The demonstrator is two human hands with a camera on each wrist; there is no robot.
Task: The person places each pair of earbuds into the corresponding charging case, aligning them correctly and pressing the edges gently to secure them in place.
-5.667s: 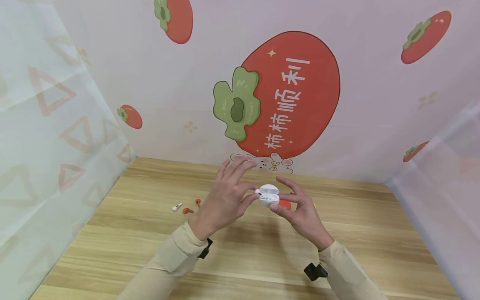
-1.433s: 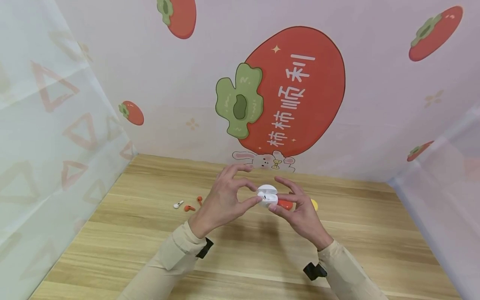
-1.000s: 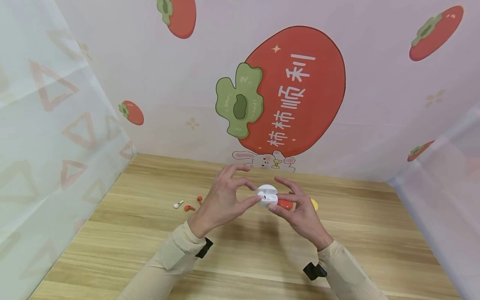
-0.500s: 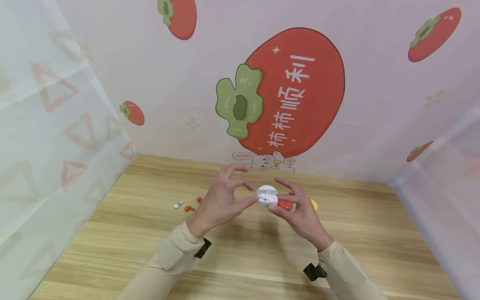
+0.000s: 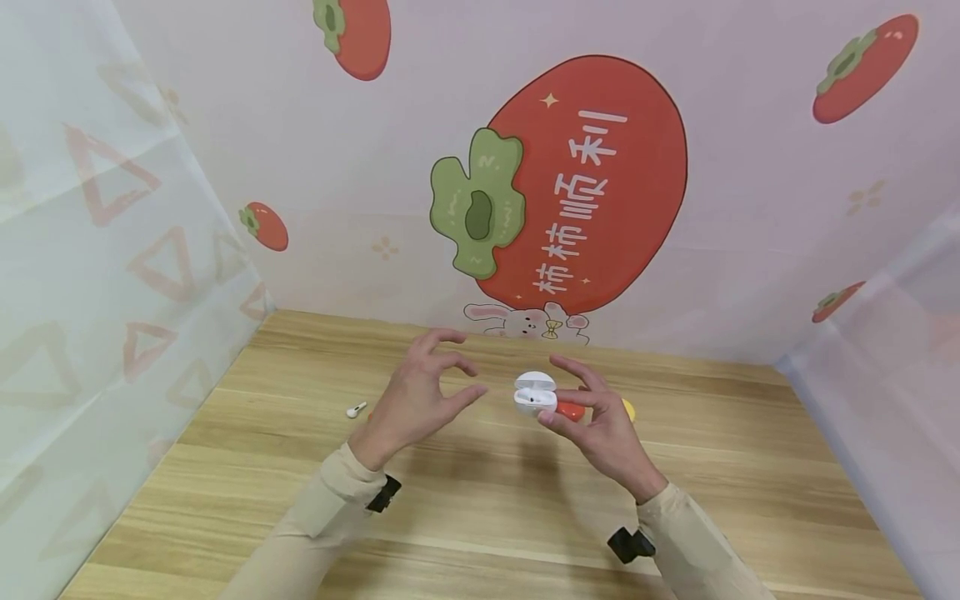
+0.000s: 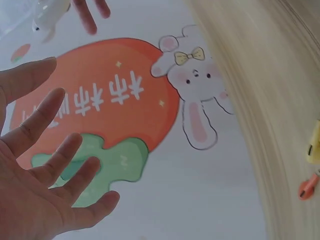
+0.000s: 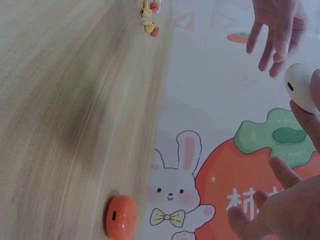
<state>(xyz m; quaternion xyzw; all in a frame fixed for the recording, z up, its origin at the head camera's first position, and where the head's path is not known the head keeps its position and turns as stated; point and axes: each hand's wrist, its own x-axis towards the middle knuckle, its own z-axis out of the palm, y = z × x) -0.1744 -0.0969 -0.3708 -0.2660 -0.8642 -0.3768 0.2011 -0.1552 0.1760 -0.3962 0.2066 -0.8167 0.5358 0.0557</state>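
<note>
My right hand (image 5: 603,429) grips a white earbud charging case (image 5: 534,405) above the table, thumb in front and fingers at its side. The case's round lid (image 5: 535,380) stands raised, and a white earbud with a dark spot shows inside. In the right wrist view the white case (image 7: 301,87) shows its smooth outside and a small dark slot. To its left my left hand (image 5: 416,396) is held in the air, fingers spread and holding nothing. The left wrist view shows that left hand (image 6: 40,170) with its fingers apart.
An orange case (image 7: 121,217) lies on the wooden table (image 5: 480,517); a yellow case (image 5: 628,409) is partly behind my right hand. At left lies a white earbud (image 5: 356,409). Near it are an orange earbud (image 6: 307,189) and yellow earbuds (image 7: 146,10). A printed cloth wall (image 5: 360,167) stands behind.
My left hand has let go of the white earbud, now in the case, and moved left away from it. The orange earbuds are now mostly hidden behind that hand. My right hand stays put.
</note>
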